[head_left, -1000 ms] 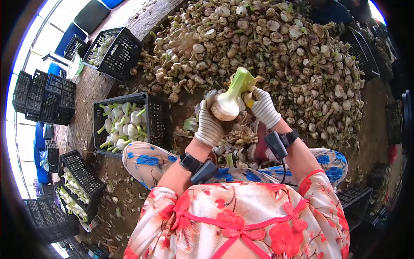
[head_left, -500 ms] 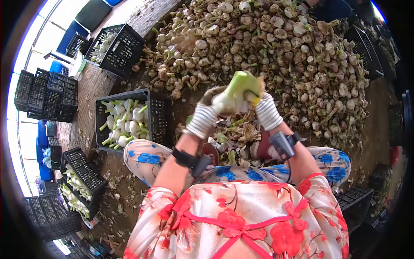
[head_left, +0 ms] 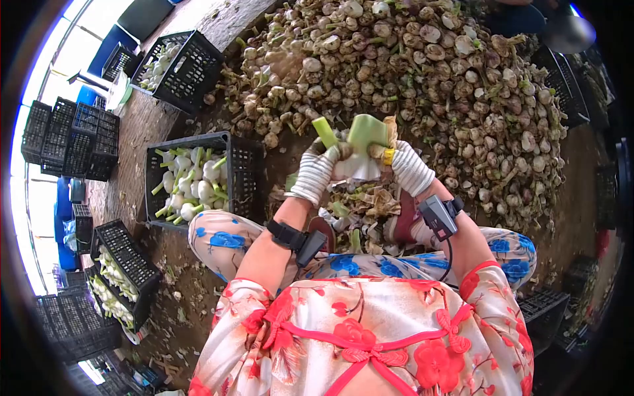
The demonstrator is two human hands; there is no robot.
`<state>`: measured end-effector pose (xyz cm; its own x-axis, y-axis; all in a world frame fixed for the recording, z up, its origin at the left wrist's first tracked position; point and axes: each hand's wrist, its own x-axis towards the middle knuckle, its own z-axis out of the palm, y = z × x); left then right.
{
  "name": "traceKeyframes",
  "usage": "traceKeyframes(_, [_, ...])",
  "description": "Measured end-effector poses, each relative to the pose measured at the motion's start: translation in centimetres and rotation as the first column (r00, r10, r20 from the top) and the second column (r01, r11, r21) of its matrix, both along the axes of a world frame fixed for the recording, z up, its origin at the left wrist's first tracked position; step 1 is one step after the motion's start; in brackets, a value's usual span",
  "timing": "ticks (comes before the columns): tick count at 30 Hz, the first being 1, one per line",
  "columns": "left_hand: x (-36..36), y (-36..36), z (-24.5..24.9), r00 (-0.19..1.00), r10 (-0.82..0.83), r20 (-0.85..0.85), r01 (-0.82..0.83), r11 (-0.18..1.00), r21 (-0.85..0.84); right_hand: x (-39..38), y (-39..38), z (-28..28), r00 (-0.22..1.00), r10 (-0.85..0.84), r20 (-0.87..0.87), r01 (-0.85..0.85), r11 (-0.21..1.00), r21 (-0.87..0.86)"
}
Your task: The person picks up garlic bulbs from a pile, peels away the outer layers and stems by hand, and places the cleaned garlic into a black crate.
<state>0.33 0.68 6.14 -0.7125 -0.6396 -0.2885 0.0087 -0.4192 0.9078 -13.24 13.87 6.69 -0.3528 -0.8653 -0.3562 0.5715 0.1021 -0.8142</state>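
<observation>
In striped, dirt-stained gloves, both hands are raised in front of me, over the foot of the big garlic pile (head_left: 396, 79). My left hand (head_left: 318, 166) is closed round a garlic bulb whose cut green stem (head_left: 323, 132) sticks up above the fingers. The bulb itself is mostly hidden. Beside it, my right hand (head_left: 404, 165), with yellow tape at the thumb, pinches a broad pale-green husk (head_left: 368, 134) that whitens lower down between the hands. Below lie peeled husks (head_left: 370, 201) between the shoes.
A black crate (head_left: 247, 173) of cleaned garlic stands left of my knee. Another crate (head_left: 191, 72) with garlic sits farther back. More garlic-filled crates (head_left: 129, 254) are at lower left, near stacked crates (head_left: 72, 138). Part of another person (head_left: 515, 16) shows at the far upper right.
The green stem and the broad husk, earlier together in one piece, now stand apart. My left hand has turned, and the stem shows above it.
</observation>
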Motion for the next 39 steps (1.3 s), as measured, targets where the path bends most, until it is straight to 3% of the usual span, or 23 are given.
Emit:
traceKeyframes(3, [0.8, -1.1, 0.9, 0.992, -0.069, -0.105, 0.069, 0.998, -0.006, -0.4, -0.7, -0.9, 0.996, -0.059, -0.062, 0.06, 0.998, 0.018])
traceKeyframes(9, [1.5, -1.0, 2.3, 0.99, -0.005, -0.142, 0.011, 0.999, 0.044, -1.5, -2.0, -3.3, 0.989, -0.115, -0.097, 0.121, 0.991, 0.053])
traceKeyframes(10, [1.8, -1.1, 2.3, 0.988, -0.102, -0.119, 0.099, 0.995, -0.033, -1.9, -2.1, -4.6, 0.97, -0.13, -0.205, 0.146, 0.987, 0.068])
traceKeyframes(12, [2.4, -0.9, 3.1, 0.974, -0.122, -0.188, 0.132, 0.99, 0.04, -2.8, -1.9, -7.5, 0.94, -0.139, -0.312, 0.173, 0.982, 0.082])
traceKeyframes(13, [2.6, -0.8, 3.6, 0.956, -0.136, -0.258, 0.169, 0.98, 0.108, -3.5, -1.5, -8.9, 0.723, 0.114, -0.681, 0.137, 0.943, 0.303])
traceKeyframes(14, [2.6, -0.9, 3.9, 0.919, -0.195, -0.344, 0.235, 0.969, 0.078, -3.5, -1.5, -8.7, 0.357, 0.409, -0.84, 0.201, 0.844, 0.497])
traceKeyframes(15, [2.7, -0.9, 4.1, 0.918, -0.194, -0.344, 0.234, 0.969, 0.077, -3.2, -0.9, -8.6, 0.18, 0.616, -0.767, 0.011, 0.779, 0.627])
traceKeyframes(17, [2.3, -1.4, 4.8, 0.893, -0.121, -0.433, 0.215, 0.961, 0.176, -2.1, 0.2, -7.8, -0.01, 0.908, -0.418, -0.125, 0.413, 0.902])
traceKeyframes(18, [2.5, -2.0, 5.1, 0.905, -0.132, -0.404, 0.241, 0.943, 0.231, -2.0, 0.4, -6.5, -0.016, 0.908, -0.419, -0.122, 0.415, 0.902])
traceKeyframes(20, [2.4, -2.5, 5.0, 0.899, -0.135, -0.417, 0.219, 0.963, 0.159, -2.3, 1.2, -4.4, 0.151, 0.727, -0.67, -0.196, 0.686, 0.7])
traceKeyframes(21, [2.4, -2.6, 4.8, 0.895, -0.145, -0.423, 0.2, 0.976, 0.09, -2.0, 0.3, -5.2, 0.468, 0.393, -0.791, -0.215, 0.919, 0.329])
traceKeyframes(22, [2.3, -2.6, 4.4, 0.909, -0.143, -0.392, 0.197, 0.975, 0.102, -2.2, 0.2, -5.2, 0.784, 0.132, -0.607, -0.133, 0.99, 0.045])
traceKeyframes(23, [2.3, -2.4, 3.7, 0.908, -0.15, -0.391, 0.206, 0.973, 0.104, -1.1, -0.3, -0.5, 0.965, 0.065, -0.255, -0.1, 0.987, -0.129])
traceKeyframes(25, [2.3, -1.8, 2.7, 0.949, -0.116, -0.292, 0.142, 0.988, 0.067, 0.3, -1.1, 3.5, 0.966, 0.037, -0.256, -0.064, 0.993, -0.097])
traceKeyframes(27, [1.5, -1.1, 3.4, 0.932, -0.061, -0.357, 0.105, 0.989, 0.105, 1.5, -1.5, 3.7, 0.912, 0.028, -0.41, -0.031, 1.0, -0.002])
traceKeyframes(28, [1.5, -1.5, 2.1, 0.941, -0.033, -0.336, 0.044, 0.999, 0.024, 2.2, -1.4, 4.2, 0.96, 0.017, -0.28, 0.002, 0.998, 0.067])
traceKeyframes(31, [1.3, -1.5, 2.6, 0.971, 0.065, -0.232, -0.086, 0.993, -0.082, 3.9, -2.0, 1.2, 0.826, -0.131, -0.549, 0.055, 0.987, -0.154])
traceKeyframes(32, [1.2, -1.5, 3.1, 0.977, 0.142, -0.162, -0.155, 0.986, -0.069, 3.9, -2.0, 2.2, 0.793, -0.123, -0.597, 0.077, 0.992, -0.101])
traceKeyframes(34, [1.4, -1.6, 3.9, 0.966, 0.247, -0.072, -0.248, 0.969, -0.004, 2.6, -2.5, 1.0, 0.884, -0.143, -0.444, 0.186, 0.981, 0.054])
traceKeyframes(35, [1.7, -2.1, 3.1, 0.975, 0.195, -0.106, -0.201, 0.979, -0.044, 1.7, -2.5, -0.7, 0.91, -0.118, -0.397, 0.201, 0.964, 0.175])
traceKeyframes(36, [1.8, -2.3, 3.0, 0.953, 0.223, -0.207, -0.211, 0.975, 0.075, 1.4, -2.5, -4.9, 0.451, -0.018, -0.892, 0.233, 0.967, 0.098])
traceKeyframes(37, [1.9, -2.3, 3.0, 0.92, 0.255, -0.298, -0.203, 0.96, 0.193, 0.6, -1.4, -9.1, 0.275, 0.252, -0.928, 0.177, 0.935, 0.307])
traceKeyframes(39, [2.1, -3.5, 3.6, 0.89, 0.231, -0.394, -0.124, 0.952, 0.279, 0.3, 0.9, -10.4, 0.066, 0.526, -0.848, -0.132, 0.847, 0.515])
